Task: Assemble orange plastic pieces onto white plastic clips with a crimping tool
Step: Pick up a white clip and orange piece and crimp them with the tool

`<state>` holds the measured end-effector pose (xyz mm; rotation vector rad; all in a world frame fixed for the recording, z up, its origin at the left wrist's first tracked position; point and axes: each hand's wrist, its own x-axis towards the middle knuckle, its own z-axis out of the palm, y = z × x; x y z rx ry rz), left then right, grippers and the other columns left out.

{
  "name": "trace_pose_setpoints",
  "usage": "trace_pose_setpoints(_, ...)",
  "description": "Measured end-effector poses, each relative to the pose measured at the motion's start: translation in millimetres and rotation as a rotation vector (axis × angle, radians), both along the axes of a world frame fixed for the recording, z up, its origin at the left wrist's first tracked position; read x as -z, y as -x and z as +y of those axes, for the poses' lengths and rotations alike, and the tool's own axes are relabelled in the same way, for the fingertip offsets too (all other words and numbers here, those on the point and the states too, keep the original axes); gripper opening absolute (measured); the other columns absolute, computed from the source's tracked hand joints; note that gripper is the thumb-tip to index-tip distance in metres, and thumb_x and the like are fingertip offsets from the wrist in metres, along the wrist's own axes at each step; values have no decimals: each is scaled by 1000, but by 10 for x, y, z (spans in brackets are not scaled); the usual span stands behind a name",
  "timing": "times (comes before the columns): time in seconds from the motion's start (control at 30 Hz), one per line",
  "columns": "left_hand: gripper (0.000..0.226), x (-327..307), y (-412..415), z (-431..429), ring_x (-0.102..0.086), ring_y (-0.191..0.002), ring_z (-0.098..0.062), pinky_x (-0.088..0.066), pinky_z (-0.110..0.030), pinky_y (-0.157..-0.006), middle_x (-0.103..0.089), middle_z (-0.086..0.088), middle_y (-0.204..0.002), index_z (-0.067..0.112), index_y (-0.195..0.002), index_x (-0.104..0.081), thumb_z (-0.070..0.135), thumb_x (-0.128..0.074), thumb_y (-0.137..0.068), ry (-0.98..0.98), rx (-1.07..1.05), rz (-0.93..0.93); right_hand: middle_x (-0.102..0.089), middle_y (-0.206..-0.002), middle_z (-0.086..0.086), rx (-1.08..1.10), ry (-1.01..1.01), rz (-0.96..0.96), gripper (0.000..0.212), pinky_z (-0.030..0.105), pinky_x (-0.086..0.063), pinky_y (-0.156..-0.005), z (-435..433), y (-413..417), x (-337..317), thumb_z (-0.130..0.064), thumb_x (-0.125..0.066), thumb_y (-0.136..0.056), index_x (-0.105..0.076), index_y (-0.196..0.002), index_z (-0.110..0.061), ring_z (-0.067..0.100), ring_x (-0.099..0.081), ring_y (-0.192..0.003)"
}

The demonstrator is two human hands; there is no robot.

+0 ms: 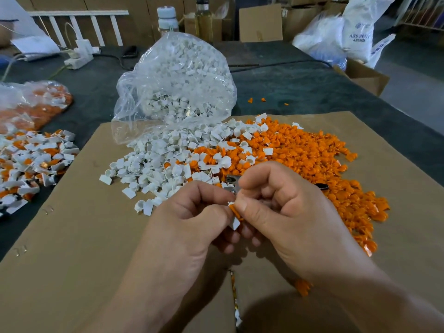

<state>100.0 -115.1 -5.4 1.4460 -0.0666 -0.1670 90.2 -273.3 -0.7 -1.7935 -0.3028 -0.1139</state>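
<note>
My left hand (pixel 189 219) and my right hand (pixel 278 207) meet over the cardboard sheet (pixel 84 236). Between their fingertips sit a white clip (pixel 235 222) and an orange piece (pixel 234 210), pressed together. The left hand pinches the white clip from the left; the right thumb and forefinger hold the orange piece. Just behind the hands the metal head of the crimping tool (pixel 231 182) lies among the parts, mostly hidden. Loose white clips (pixel 153 164) lie ahead on the left, and a pile of orange pieces (pixel 312 159) lies on the right.
A clear bag of white clips (pixel 177 87) stands behind the piles. Assembled white-and-orange parts (pixel 28 162) lie at the left, beside another bag (pixel 31 104). A power strip (pixel 79 60), bottles (pixel 168 20) and cardboard boxes (pixel 260 22) stand at the back.
</note>
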Motion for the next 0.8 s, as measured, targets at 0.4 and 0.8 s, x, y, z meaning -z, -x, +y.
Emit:
trace_pose_setpoints(0.4, 26, -6, -70, 52, -58, -54, -17, -49, -23, -45, -61, -7, -59, 19, -89, -78, 2, -59, -91, 126, -120, 52, -46, -130, -12, 264, 1073, -138, 44, 26, -33, -97, -297, -126, -16, -37, -44, -93, -41, -137, -33, 9, -33, -120)
trace_pose_setpoints(0.8, 14, -56, -99, 84, -62, -54, -16, -50, -21, -41, -65, -11, -67, 15, -76, -77, 5, -67, -79, 266, -165, 113, -44, -128, -11, 154, 1393, 15, 66, 40, -30, -102, -350, -206, 3, -51, -46, -85, -19, -143, -38, 17, -32, -119)
